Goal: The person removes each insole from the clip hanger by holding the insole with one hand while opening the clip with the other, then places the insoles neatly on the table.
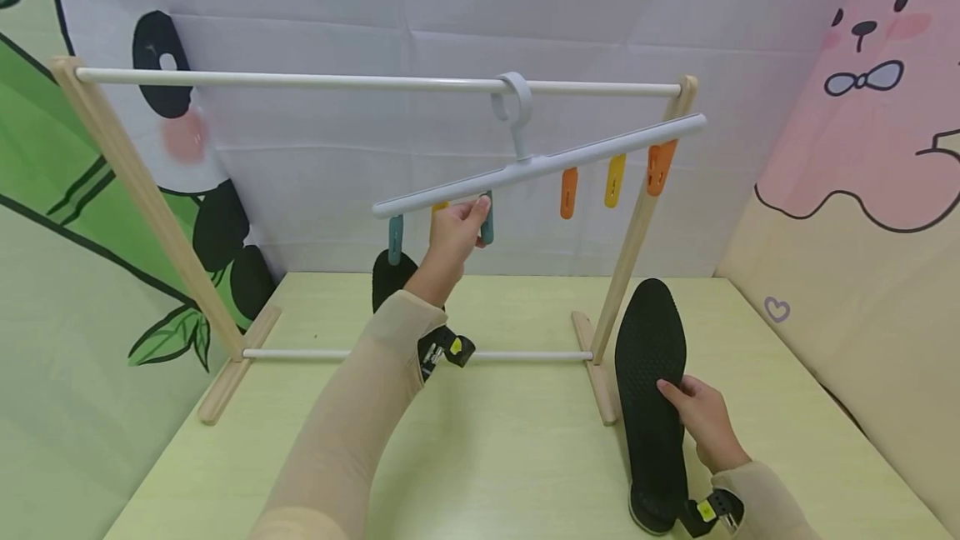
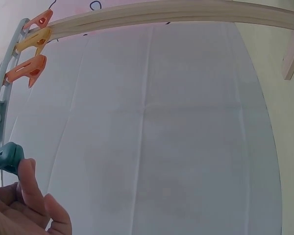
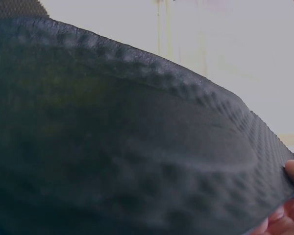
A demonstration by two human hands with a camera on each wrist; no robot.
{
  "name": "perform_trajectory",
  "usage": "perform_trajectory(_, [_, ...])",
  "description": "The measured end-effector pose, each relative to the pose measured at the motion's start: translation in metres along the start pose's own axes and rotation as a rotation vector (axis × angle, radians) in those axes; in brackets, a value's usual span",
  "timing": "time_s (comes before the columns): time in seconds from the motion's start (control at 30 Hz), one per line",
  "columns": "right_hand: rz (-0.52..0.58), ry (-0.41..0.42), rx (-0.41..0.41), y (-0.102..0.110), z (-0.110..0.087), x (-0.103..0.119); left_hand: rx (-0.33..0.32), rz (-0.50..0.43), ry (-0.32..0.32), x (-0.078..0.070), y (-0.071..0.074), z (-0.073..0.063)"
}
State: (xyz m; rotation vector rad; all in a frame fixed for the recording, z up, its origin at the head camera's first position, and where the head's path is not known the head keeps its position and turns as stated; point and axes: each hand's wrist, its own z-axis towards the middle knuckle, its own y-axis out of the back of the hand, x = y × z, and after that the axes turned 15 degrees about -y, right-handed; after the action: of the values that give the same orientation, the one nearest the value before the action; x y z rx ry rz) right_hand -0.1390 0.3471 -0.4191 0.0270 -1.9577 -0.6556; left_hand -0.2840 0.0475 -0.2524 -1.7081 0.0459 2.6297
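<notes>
A white clip hanger [image 1: 540, 163] hangs tilted from the rack's top rail, its left end lower. My left hand [image 1: 450, 244] pinches a teal clip [image 2: 10, 156] near the hanger's middle, thumb on one side and fingertips on the other. At the low end another teal clip [image 1: 395, 240] is on the tip of a black insole [image 1: 390, 277], partly hidden behind my left hand and forearm. My right hand [image 1: 707, 423] grips a second black insole [image 1: 651, 390] by its side edge, thumb on its face. Its textured surface fills most of the right wrist view.
The wooden rack has a top rail [image 1: 300, 82], a lower bar [image 1: 532, 356] and slanted posts. Right of my left hand hang an orange clip [image 1: 569, 192], a yellow clip [image 1: 615, 180] and another orange clip [image 1: 661, 167]. Printed cloths surround the pale table [image 1: 510, 457].
</notes>
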Motion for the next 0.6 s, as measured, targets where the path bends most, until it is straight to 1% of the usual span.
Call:
perform_trajectory(0.33, [0.035, -0.007, 0.014, -0.0045, -0.0003, -0.0056, -0.005, -0.013, -0.010, 0.0016, -0.0002, 0.0009])
perform_trajectory(0.6, [0.027, -0.012, -0.004, -0.0047, 0.0005, -0.0092, 0.008, -0.011, -0.003, 0.0023, -0.0006, 0.0014])
